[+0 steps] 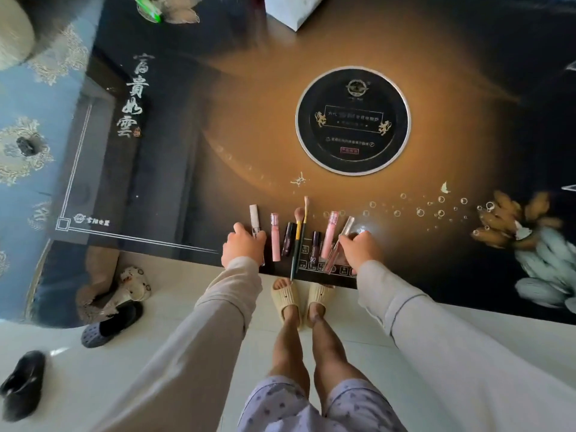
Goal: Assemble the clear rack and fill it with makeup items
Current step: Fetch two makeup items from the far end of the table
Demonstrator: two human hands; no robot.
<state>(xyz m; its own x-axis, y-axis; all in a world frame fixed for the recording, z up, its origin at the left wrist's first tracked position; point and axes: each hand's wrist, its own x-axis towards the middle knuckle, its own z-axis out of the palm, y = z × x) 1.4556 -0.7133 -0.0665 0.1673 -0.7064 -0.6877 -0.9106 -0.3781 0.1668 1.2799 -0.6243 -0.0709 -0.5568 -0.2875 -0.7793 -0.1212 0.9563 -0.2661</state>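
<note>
A: Here we are at the table [193, 151], and the makeup lies flat in a neat row along the near edge.

B: Left to right: a white tube [254, 217], a pink tube [275, 241], a dark tube [288, 234], and a brush [298, 233] with a thinner one just beside it. Then more tubes, and a clear tube [346, 226] at the right end.

A: And both hands are in on it. The left hand [244, 247] has its fingers curled round the near end of the white tube.

B: The right hand [362, 249] is curled too, fingertips pinching the clear tube about halfway down.

A: So where's the rack?

B: Nowhere in view. Not a panel of it on the table, only the round plate [352, 120] farther off and a white box [293, 10] at the far edge.

A: Then I'd judge this very early: items laid out, nothing assembled, nothing loaded.

B: Agreed. The whole build is left, then every piece in this row has to go in. The brush handle overhangs the near edge, mind.
</note>
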